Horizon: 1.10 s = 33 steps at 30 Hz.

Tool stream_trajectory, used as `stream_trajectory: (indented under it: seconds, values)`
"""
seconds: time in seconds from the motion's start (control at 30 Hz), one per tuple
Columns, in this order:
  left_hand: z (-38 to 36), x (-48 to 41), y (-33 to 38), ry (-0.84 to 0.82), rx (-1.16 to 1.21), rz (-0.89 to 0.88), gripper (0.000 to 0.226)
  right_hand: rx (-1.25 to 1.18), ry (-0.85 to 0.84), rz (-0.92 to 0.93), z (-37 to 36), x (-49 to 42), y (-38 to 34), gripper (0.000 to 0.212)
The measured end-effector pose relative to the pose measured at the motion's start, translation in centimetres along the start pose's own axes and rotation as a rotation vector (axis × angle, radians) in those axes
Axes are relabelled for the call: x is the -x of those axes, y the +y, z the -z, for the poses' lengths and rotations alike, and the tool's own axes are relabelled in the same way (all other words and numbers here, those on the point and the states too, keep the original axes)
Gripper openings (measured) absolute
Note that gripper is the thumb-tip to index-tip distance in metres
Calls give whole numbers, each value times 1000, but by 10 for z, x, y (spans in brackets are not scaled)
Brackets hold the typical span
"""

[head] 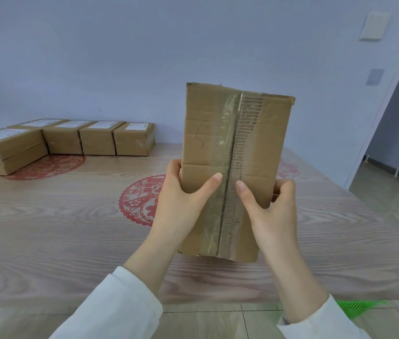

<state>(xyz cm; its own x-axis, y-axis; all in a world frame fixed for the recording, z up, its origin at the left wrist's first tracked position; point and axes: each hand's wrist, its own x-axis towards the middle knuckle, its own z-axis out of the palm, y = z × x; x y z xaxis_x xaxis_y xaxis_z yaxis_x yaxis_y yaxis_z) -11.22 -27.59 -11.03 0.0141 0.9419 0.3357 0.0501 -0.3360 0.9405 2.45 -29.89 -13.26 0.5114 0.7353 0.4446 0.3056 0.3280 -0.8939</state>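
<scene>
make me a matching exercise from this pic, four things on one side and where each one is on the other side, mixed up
Things
1. worn cardboard box
2. labelled boxes
3. red paper-cut design
4. green object

Places
a. below the near table edge, lower right
b. flat on the table, just left of the held box
c. gripped upright by the left hand and right hand
d. lined up at the table's far left

Pairs: 1-c, 2-d, 3-b, 4-a

Nothing legible. White labels (139,126) on the small boxes (98,141) are blurred — the carton (204,111) bears only a squiggle.
</scene>
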Motion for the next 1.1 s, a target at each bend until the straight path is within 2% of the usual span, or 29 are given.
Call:
stream_trajectory:
  seconds: [0.1,0.2,0.4,0.53,0.63,0.77,0.87,0.93,1.03,1.1]
  values:
    - [1,-3,8,37,-8,-22,38,5,-6,-3,0,0,-4,39]
    - [1,-5,11,57,4,-40,33,-27,-18,0,0,-1,-10,41]
    - [-2,-1,10,53,-20,-84,36,-64,37,-6,-2,-3,-17,47]
    - [-1,-3,17,65,5,-86,49,-20,5,44,-3,-2,-17,64]
    - [-1,-5,17,56,18,-89,33,-9,3,63,-3,-3,-22,72]
    - [-3,-3,13,51,42,-98,32,-52,5,35,0,-10,-31,50]
    - [-3,-3,16,48,62,-108,46,-43,0,61,-1,-13,-30,47]
    - [-2,-5,20,46,92,-111,53,-39,-6,84,-2,-13,-32,54]
    - [0,-9,23,70,80,-136,41,-44,-42,118,-2,-13,-35,76]
    - [0,-10,23,69,51,-146,37,-42,-31,117,-2,-15,-37,79]
